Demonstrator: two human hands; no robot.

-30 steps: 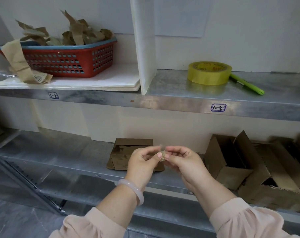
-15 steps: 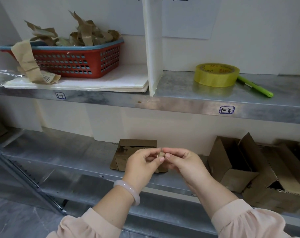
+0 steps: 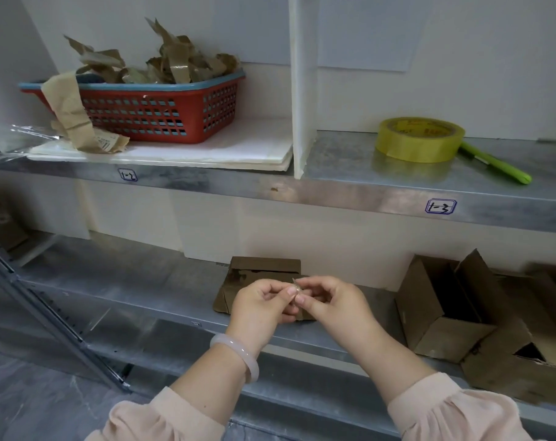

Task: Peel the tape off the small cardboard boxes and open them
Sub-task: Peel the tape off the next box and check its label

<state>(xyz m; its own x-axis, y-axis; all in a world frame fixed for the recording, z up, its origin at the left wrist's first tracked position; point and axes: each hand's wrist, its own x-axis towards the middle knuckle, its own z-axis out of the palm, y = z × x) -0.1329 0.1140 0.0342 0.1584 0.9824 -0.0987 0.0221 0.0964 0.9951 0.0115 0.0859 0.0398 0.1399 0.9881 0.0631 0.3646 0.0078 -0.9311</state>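
Tape scrap (image 3: 295, 286) still pinched, left hand (image 3: 260, 302), right hand (image 3: 332, 300)

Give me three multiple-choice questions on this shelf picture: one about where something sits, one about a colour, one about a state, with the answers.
1. Where is the tape roll?
A) on the upper shelf, right of the white divider
B) in a basket
C) on the floor

2. What colour is the pen beside the roll?
A) red
B) green
C) black

3. How are the boxes at the right of the lower shelf?
A) taped shut
B) stacked flat
C) open, flaps raised

Answers:
1 A, it lies on bare metal past the divider.
2 B, its barrel is bright green.
3 C, their dark insides show.
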